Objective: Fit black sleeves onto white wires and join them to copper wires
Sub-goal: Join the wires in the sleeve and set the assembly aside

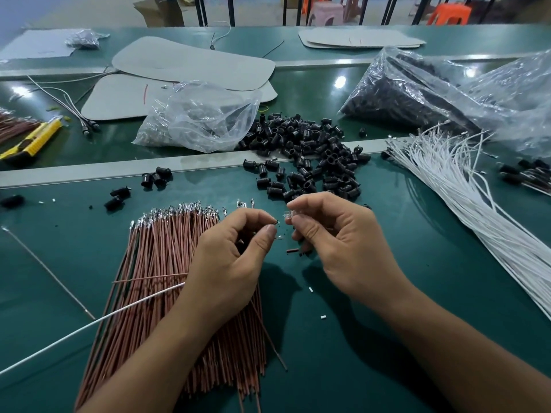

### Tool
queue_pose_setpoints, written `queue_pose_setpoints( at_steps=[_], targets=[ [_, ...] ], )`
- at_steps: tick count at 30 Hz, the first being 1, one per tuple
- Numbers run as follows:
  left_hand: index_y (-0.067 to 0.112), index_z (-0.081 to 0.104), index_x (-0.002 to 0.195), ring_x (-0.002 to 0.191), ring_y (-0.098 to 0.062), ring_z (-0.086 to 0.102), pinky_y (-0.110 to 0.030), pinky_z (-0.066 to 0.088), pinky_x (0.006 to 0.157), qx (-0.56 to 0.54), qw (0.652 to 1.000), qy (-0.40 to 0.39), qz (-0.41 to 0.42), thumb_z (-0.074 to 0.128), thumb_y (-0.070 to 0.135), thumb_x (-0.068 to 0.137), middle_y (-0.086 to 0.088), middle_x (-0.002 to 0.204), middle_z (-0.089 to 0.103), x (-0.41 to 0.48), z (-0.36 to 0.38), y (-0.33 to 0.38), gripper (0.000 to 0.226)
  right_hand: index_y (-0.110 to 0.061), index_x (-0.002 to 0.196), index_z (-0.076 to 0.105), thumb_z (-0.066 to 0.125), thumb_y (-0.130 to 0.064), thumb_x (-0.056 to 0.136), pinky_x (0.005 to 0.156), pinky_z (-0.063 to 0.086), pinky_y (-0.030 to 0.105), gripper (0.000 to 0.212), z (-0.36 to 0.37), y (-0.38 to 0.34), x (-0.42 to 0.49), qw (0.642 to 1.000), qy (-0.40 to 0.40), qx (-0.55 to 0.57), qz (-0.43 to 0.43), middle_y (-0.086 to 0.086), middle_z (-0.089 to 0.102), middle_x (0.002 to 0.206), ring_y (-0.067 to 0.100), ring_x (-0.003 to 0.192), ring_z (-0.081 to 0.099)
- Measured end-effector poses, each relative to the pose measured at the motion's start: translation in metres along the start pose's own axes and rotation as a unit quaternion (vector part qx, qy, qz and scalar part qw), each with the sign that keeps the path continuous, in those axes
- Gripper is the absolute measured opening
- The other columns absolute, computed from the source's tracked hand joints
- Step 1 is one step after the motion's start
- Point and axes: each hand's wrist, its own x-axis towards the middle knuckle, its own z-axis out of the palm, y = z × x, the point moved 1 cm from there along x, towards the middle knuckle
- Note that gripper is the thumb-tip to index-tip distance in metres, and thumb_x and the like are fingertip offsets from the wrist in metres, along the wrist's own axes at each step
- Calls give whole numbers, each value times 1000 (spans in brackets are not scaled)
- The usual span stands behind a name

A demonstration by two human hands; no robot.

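Two bare hands meet over a green tabletop (432,257), fingers curled, the fingertips almost touching. The left hand (235,257) pinches small metal wire ends between thumb and forefinger. A single white wire (134,307) trails out from under this hand toward the left edge. The right hand (337,242) pinches a tiny clear piece (290,217) just beside those metal ends. Under the left hand and wrist lies a thick bundle of copper wires (161,323), their metal tips pointing away from the person. A loose pile of black sleeves (313,150) sits just beyond both hands. A bundle of white wires (462,198) fans out to the right, well apart from the right hand.
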Motion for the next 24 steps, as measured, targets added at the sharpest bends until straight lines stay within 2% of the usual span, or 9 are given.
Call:
queue_pose_setpoints(
  at_steps=[2,7,13,17,19,21,24],
  targets=[
    [25,66,94,77,-18,63,-28,55,69,-12,1000,7,-5,60,21,93,1,86,66,1,0,1,7,-24,103,72,67,-12,95,65,55,21,15,-1,0,0,1000,-1,-10,-6,-6,72,88,16,76,70],
    [27,65,94,73,-3,60,-12,47,66,0,1000,-4,-3,53,33,92,10,82,65,1,0,2,13,-20,105,73,69,-10,93,68,54,18,16,1,-2,-2,999,-18,-30,-21,-9,72,90,14,78,70],
    [22,66,93,63,-3,54,-12,43,59,-9,1000,-17,3,54,28,95,5,75,62,1,0,0,14,-12,105,72,68,-6,93,72,56,24,14,1,-5,-2,997,-22,-48,-52,-10,71,92,16,83,69],
    [22,65,93,63,-3,55,-12,44,59,-4,1000,-12,5,55,28,94,5,76,62,1,0,0,12,-14,106,73,68,-8,93,70,54,18,14,1,-5,-2,997,-11,-55,-50,-10,71,90,13,80,69],
    [22,65,94,69,-8,60,-15,48,61,-5,1000,-8,7,57,27,92,4,82,64,0,0,2,10,-16,105,72,69,-10,94,70,55,19,13,0,-3,-2,998,4,-49,-38,-9,71,88,14,77,69],
    [22,66,94,73,-17,62,-24,54,64,-9,1000,-10,8,59,26,90,-1,86,65,-1,1,3,9,-16,105,72,68,-12,94,70,56,23,13,0,-2,-2,998,9,-43,-33,-7,71,88,16,77,69],
    [22,66,93,72,-23,60,-34,54,64,-13,1000,-15,9,60,25,90,-5,85,64,-2,2,5,8,-18,105,72,68,-12,94,70,55,20,13,0,-1,-2,999,-8,-28,-32,-8,72,91,16,79,70]
  ],
)
